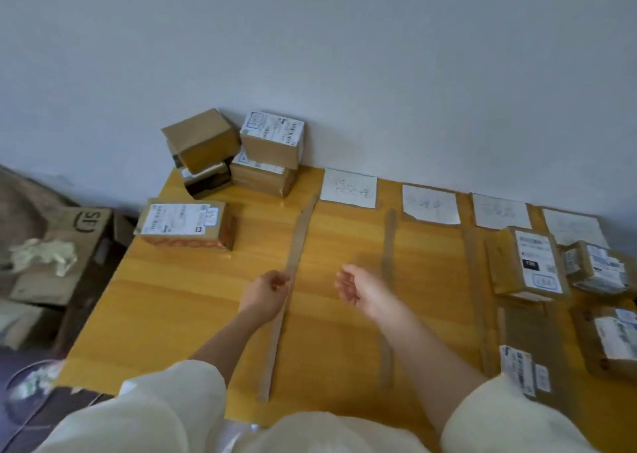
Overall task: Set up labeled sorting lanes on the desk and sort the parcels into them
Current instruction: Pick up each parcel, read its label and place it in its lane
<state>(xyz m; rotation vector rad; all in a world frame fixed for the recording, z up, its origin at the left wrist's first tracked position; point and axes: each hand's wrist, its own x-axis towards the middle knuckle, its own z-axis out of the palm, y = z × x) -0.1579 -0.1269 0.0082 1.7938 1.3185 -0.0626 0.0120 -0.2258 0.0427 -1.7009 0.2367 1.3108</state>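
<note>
On the yellow wooden desk (193, 297), long cardboard strips mark lanes: one strip (299, 235) left of centre, another (388, 256) in the middle, a third (474, 280) to the right. White paper labels lie at the lane heads: (349, 188), (431, 203), (500, 210), (574, 227). My left hand (265, 292) hovers beside the left strip, fingers loosely curled, holding nothing. My right hand (358, 287) is open, palm turned left, between two strips. A parcel (186, 223) lies at the left; a stack of parcels (234, 149) stands at the back left. More parcels (531, 263) sit in the right lanes.
A grey wall runs behind the desk. On the floor to the left lies an opened cardboard box (65, 246) with crumpled paper (44, 254). Several parcels (610, 339) crowd the desk's right edge.
</note>
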